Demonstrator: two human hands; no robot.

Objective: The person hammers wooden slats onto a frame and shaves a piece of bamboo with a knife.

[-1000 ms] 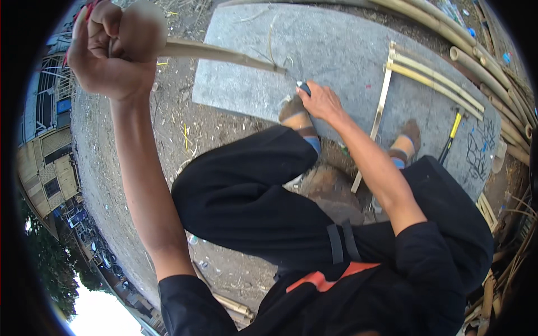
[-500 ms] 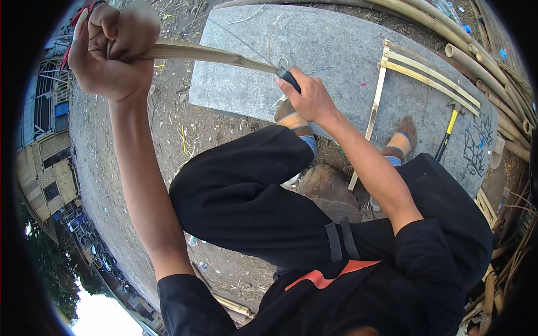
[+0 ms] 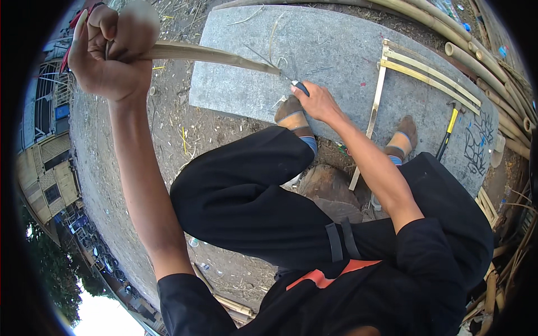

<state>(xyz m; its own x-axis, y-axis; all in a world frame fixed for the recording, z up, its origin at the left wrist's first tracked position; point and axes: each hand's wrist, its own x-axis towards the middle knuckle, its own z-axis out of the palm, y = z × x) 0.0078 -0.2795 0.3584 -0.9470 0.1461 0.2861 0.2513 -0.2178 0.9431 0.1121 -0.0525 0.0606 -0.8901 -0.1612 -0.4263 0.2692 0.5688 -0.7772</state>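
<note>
My left hand [image 3: 115,53] is raised at the upper left, its fingers curled around one end of a bamboo strip [image 3: 207,54]; part of this hand is blurred. The strip reaches rightward over a grey slab, its far end near the blade of a tool. My right hand [image 3: 319,102] is closed on the dark handle of a thin-bladed knife [image 3: 301,87]. Its slender blade points up and left and crosses the strip's end; I cannot tell whether they touch. Beyond my right hand lies a frame of pale bamboo strips [image 3: 428,75] on the slab.
The grey slab [image 3: 336,42] lies under my feet. A hammer [image 3: 448,129] with a yellow and black handle rests at its right. Bamboo poles [image 3: 476,67] are piled along the far right. A cut log [image 3: 328,185] stands between my legs. Bamboo pieces [image 3: 232,305] lie at the lower left.
My right hand has drawn the knife a little right and toward me, so its handle is now apart from the strip's end. My left hand and the strip have barely moved.
</note>
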